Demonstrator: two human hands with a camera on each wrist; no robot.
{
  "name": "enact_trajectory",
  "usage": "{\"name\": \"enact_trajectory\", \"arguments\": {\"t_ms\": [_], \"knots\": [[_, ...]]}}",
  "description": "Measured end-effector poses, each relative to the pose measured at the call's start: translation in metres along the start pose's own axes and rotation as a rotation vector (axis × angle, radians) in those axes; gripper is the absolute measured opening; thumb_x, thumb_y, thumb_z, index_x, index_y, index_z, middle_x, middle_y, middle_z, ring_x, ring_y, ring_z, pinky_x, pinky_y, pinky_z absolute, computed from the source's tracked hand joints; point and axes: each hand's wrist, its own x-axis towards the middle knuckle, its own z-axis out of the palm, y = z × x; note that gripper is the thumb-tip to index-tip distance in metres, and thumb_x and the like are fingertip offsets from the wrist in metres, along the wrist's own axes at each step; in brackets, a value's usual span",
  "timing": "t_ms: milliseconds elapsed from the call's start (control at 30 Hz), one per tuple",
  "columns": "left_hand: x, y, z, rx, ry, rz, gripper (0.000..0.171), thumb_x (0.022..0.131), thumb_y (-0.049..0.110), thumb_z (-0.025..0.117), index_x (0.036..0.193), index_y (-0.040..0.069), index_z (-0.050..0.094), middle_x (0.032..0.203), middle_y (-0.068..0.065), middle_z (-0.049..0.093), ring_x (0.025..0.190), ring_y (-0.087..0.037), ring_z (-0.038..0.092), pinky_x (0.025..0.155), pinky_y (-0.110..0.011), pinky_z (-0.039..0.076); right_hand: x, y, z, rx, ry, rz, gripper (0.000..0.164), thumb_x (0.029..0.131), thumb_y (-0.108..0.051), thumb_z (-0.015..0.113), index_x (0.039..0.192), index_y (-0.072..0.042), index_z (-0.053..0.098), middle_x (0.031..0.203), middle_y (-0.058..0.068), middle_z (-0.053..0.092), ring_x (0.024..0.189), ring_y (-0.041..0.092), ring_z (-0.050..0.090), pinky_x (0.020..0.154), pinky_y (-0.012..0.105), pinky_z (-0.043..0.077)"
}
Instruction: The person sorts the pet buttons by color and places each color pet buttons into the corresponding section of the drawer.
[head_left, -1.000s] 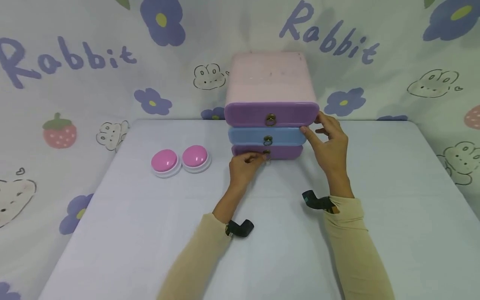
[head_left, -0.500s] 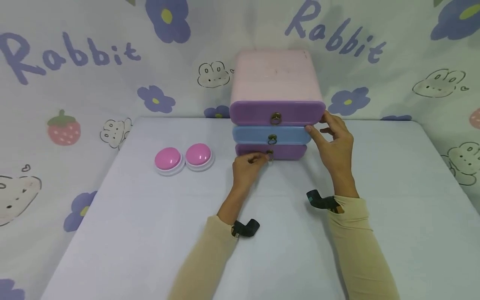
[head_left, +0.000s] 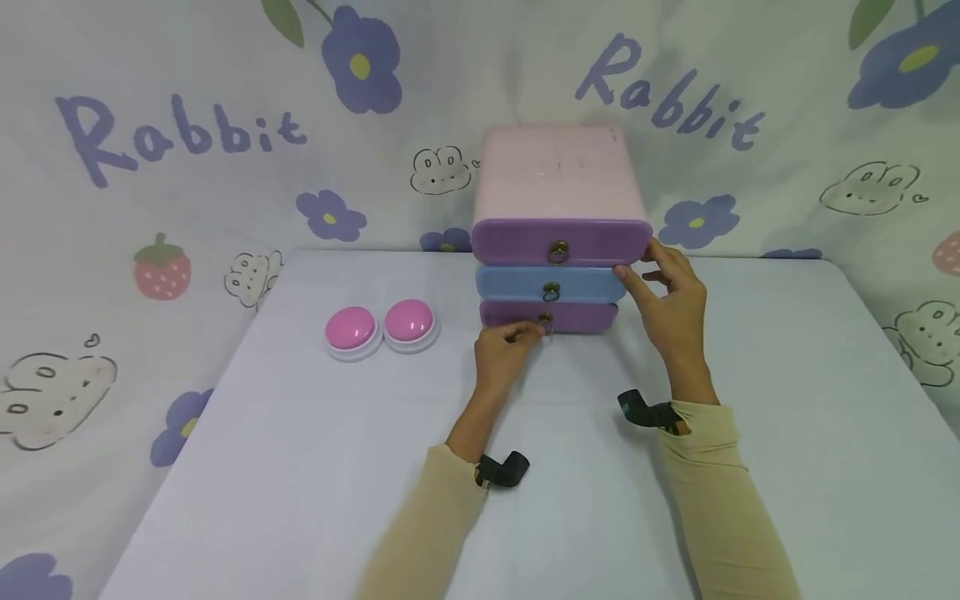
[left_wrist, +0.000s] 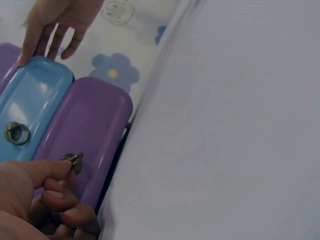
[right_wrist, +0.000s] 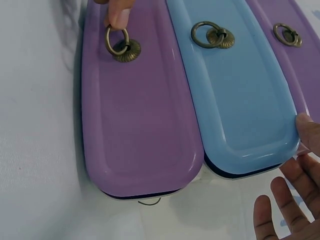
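Observation:
A small pink cabinet (head_left: pixel 558 171) stands at the back of the table, its three drawer fronts facing me. The top drawer (head_left: pixel 517 242) is purple, the middle drawer (head_left: pixel 588 285) blue and the bottom drawer (right_wrist: pixel 142 115) purple, each with a brass ring pull. My left hand (head_left: pixel 504 357) pinches the bottom drawer's ring pull (right_wrist: pixel 116 42) between thumb and finger. At the cabinet's right side, my right hand (head_left: pixel 671 312) grips the edge, thumb at the blue drawer's upper corner and a finger behind on the side wall. All three drawers look closed or nearly so.
Two pink push buttons with white bases, a left one (head_left: pixel 352 329) and a right one (head_left: pixel 410 322), sit side by side left of the cabinet. A printed cloth (head_left: pixel 225 200) hangs behind the white table (head_left: pixel 300 467).
The head view has shifted slightly, so everything sits a little lower and further right in it. Both hands keep their places on the cabinet.

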Motion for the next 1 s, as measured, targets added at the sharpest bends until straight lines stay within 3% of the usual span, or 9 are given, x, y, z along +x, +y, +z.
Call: {"name": "enact_trajectory", "arguments": {"t_ms": [367, 633, 1000], "knots": [[-0.006, 0.004, -0.003, -0.012, 0.026, -0.033, 0.011, 0.079, 0.026, 0.071, 0.081, 0.016, 0.075, 0.074, 0.007, 0.067, 0.069, -0.006, 0.055, 0.061, -0.022, 0.044, 0.002, -0.001, 0.001, 0.012, -0.014, -0.009, 0.049, 0.079, -0.011, 0.072, 0.126, -0.009, 0.056, 0.109, 0.01, 0.059, 0.105, 0.018, 0.051, 0.086, 0.038, 0.044], [-0.013, 0.006, -0.003, -0.026, 0.01, -0.045, 0.012, 0.079, 0.027, 0.07, 0.081, 0.017, 0.075, 0.067, 0.002, 0.062, 0.057, -0.006, 0.046, 0.05, -0.02, 0.036, 0.002, -0.002, 0.0, 0.012, 0.001, -0.014, 0.049, 0.079, -0.009, 0.072, 0.125, -0.01, 0.057, 0.107, 0.009, 0.06, 0.104, 0.019, 0.051, 0.086, 0.039, 0.044], [-0.026, 0.003, -0.004, -0.034, -0.011, -0.079, 0.011, 0.079, 0.028, 0.071, 0.082, 0.019, 0.075, 0.072, 0.006, 0.064, 0.061, -0.005, 0.049, 0.052, -0.019, 0.039, -0.001, -0.001, -0.001, 0.009, 0.0, -0.009, 0.049, 0.078, -0.011, 0.073, 0.125, -0.011, 0.058, 0.108, 0.009, 0.061, 0.104, 0.02, 0.052, 0.085, 0.043, 0.044]]}}
